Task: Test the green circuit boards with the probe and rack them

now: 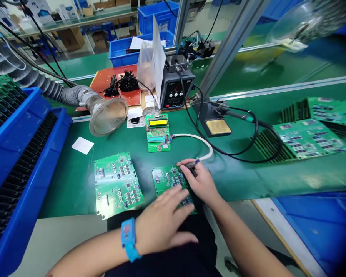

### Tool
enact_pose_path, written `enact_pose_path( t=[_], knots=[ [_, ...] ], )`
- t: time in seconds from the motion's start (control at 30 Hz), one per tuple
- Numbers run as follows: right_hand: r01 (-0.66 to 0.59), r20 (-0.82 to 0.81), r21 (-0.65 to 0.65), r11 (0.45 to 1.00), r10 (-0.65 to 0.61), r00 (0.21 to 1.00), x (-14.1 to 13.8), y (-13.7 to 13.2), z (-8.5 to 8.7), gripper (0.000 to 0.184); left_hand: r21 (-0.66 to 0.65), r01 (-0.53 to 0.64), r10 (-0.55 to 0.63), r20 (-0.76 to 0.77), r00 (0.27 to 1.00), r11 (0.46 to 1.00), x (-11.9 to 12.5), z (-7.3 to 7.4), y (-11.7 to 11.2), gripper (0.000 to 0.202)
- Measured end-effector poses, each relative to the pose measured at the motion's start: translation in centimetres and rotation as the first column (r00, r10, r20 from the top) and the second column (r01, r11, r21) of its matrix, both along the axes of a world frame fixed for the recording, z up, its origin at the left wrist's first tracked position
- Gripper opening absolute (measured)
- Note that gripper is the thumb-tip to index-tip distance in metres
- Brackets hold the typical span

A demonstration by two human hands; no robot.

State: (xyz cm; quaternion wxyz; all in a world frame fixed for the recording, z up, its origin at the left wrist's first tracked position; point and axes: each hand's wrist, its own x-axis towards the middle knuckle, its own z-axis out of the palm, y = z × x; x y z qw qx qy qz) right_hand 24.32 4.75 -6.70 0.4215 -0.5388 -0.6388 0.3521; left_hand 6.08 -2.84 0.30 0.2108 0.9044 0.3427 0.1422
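Observation:
A green circuit board (161, 181) lies at the table's front edge, partly hidden under my hands. My left hand (164, 219), with a blue wrist strap (128, 238), is over its lower part with fingers apart and holds nothing. At the board's upper right, my right hand (200, 179) pinches a dark cable-end connector (192, 164); its tip is hard to make out. From it a white sleeved cable (209, 145) curves back to a small tester board (158, 134) with a lit yellow display. To the left lies another green circuit board (118, 184).
Blue bins (50, 142) with upright boards stand at left, stacked boards (308, 138) at right. A fume extraction hood (108, 115), soldering station (175, 88) and iron stand (216, 125) are behind. A black cord (233, 154) loops across the table beside a metal post (227, 42).

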Motion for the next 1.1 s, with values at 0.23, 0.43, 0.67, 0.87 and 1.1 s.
enact_pose_path(
  t=[0.23, 0.43, 0.67, 0.87, 1.1],
  knots=[
    [-0.033, 0.083, 0.069, 0.997, 0.027, 0.996, -0.1, -0.1, 0.5, 0.011, 0.034, -0.225, 0.227, -0.104, 0.968, 0.974, 0.1, -5.2, 1.3, 0.102],
    [-0.052, 0.123, 0.1, 0.994, 0.04, 0.992, 0.0, 0.0, 0.1, 0.01, 0.007, -0.245, 0.245, -0.045, 0.968, 0.969, 0.2, -5.5, 1.1, 0.107],
    [0.012, 0.09, 0.142, 0.99, -0.025, 0.996, -0.2, 0.0, -0.6, 0.009, 0.011, -0.263, 0.263, -0.012, 0.965, 0.965, 0.2, -5.7, 1.0, 0.101],
    [-0.019, 0.073, 0.095, 0.995, 0.012, 0.997, 0.1, -0.1, -0.5, 0.01, 0.011, -0.263, 0.263, 0.002, 0.965, 0.965, 0.3, -5.7, 1.0, 0.099],
    [-0.011, 0.065, 0.081, 0.997, 0.006, 0.998, 0.0, 0.3, -0.7, 0.011, 0.018, -0.262, 0.262, -0.005, 0.965, 0.965, 0.2, -5.8, 1.1, 0.101]
  ],
)
